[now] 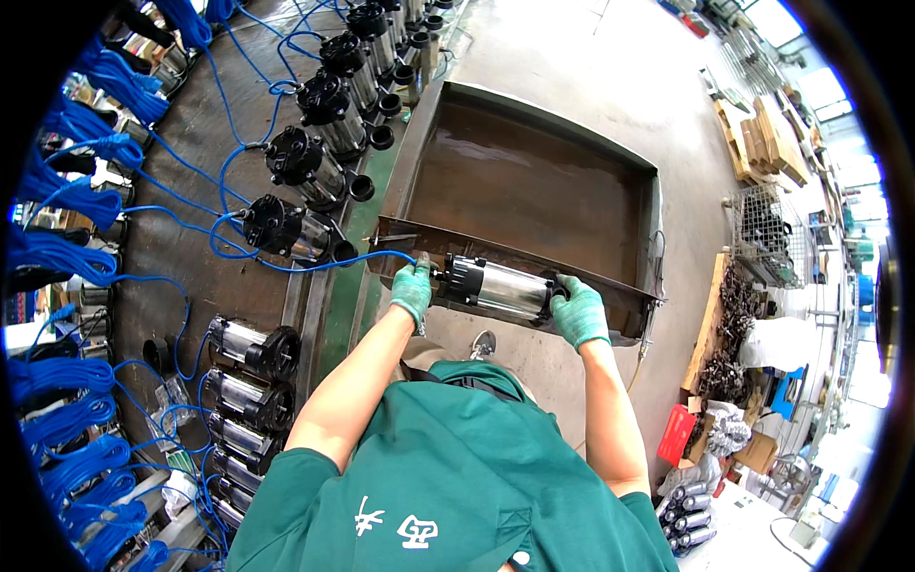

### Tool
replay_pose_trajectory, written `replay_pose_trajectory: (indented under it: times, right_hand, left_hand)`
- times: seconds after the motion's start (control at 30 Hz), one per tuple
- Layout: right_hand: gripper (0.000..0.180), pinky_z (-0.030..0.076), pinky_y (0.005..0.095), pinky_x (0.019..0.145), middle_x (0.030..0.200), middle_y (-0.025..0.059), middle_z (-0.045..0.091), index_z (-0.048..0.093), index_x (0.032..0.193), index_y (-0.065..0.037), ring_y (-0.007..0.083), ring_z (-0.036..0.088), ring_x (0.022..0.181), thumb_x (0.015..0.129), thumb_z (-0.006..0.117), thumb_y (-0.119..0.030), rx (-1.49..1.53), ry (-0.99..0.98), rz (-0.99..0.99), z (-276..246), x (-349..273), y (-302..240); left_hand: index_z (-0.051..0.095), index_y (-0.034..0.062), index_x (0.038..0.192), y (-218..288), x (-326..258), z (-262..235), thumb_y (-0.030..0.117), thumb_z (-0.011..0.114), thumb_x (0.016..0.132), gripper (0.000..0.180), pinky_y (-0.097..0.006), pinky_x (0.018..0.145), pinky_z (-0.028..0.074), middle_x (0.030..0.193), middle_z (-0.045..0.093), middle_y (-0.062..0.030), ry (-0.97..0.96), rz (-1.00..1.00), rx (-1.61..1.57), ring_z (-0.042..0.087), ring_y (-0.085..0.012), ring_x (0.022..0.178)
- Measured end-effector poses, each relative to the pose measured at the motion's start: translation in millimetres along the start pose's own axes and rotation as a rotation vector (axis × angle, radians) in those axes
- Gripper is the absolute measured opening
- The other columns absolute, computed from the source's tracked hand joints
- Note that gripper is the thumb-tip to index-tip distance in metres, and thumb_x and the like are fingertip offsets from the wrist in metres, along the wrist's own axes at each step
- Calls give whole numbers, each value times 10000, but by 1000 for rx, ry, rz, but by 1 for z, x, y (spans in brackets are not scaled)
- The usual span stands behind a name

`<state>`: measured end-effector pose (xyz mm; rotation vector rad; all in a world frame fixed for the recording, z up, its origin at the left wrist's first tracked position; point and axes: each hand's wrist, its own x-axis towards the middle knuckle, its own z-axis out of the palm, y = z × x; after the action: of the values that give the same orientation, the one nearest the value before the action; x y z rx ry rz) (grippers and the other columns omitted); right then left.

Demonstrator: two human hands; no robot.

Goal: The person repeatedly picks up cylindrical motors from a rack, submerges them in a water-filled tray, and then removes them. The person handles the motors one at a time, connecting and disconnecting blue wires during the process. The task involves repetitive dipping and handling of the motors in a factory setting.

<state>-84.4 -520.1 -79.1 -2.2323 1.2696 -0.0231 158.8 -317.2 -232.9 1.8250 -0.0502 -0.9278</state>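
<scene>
A submersible pump (pixel 512 290) with a black top and a shiny metal barrel lies sideways between my hands, at the near edge of a metal tank (pixel 658 205) holding brownish water. My left hand (pixel 412 289), in a green glove, is closed at the pump's left end, where a blue cable (pixel 357 259) comes in. Around the black right end is my gloved right hand (pixel 579 311), its fingers partly behind the pump. A metal shelf (pixel 610 315) along the tank's near side sits under the pump. Whether the pump rests on it I cannot tell.
Several upright pumps (pixel 303 167) with blue cables line the brown bench (pixel 172 248) on the left. More pumps (pixel 250 396) lie nearer me, beside coiled blue cables (pixel 62 391). On the right stand a wire basket (pixel 767 234) and a red box (pixel 677 434).
</scene>
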Motion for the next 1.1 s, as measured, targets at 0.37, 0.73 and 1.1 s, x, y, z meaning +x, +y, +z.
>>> replay_pose_trajectory:
  times: [0.37, 0.73, 1.1]
  right_hand:
    - [405, 569, 501, 963, 1210, 194, 716, 717, 1285, -119, 403, 704, 1092, 938, 632, -309, -156, 84, 102, 16, 2, -24]
    - [491, 553, 456, 983, 1196, 248, 722, 655, 1331, -32, 402, 704, 1106, 985, 705, -376, 471, 351, 164, 20, -41, 68]
    - [532, 578, 421, 617, 917, 204, 740, 570, 1342, -63, 270, 727, 662, 929, 787, -318, 635, 545, 880, 0, -47, 282]
  left_hand:
    - [743, 34, 992, 38, -16, -39, 433, 620, 1054, 422, -424, 687, 565, 779, 720, -133, -88, 373, 641, 702, -288, 735]
    - [575, -26, 1291, 37, -53, 5, 307, 881, 879, 612, -415, 984, 524, 1201, 670, -189, -114, 507, 496, 658, -292, 1074]
    - [511, -33, 1296, 52, -60, 14, 256, 930, 828, 691, -380, 978, 508, 1158, 652, -146, -68, 413, 596, 619, -238, 1041]
